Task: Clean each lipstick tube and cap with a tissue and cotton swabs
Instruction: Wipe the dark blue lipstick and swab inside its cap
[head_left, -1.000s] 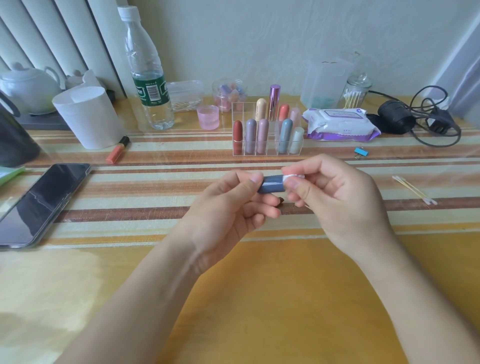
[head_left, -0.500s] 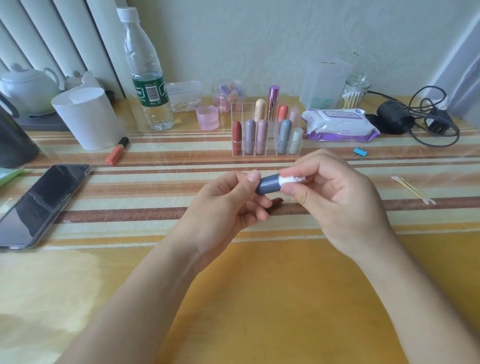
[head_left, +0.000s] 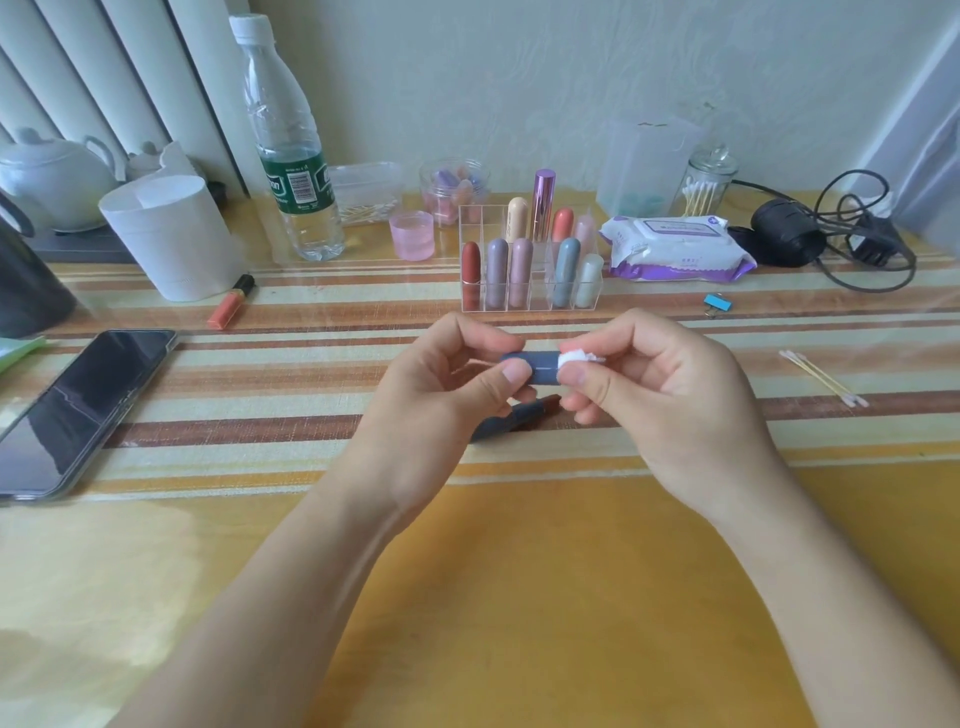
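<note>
Over the middle of the tabletop, the left hand pinches a blue cap between thumb and fingers. The right hand pinches a wad of tissue against the cap's right end. Half a second ago the cap tilted up to the right; it now lies level. The left hand has lifted, so more of the dark blue lipstick lying on the tabletop beneath it shows.

Two cotton swabs lie toward the right edge and a phone toward the left.

Farther back a clear organizer holds upright lipsticks: red, grey-purple, mauve, blue and pale ones in front, and cream, metallic purple, coral and pink behind. A pack of wipes lies just right of it.

Along the back edge, a lidded glass jar holds cotton swabs, a clear box holds more, and a small round jar holds pink and purple pieces too blurred to name.
</note>
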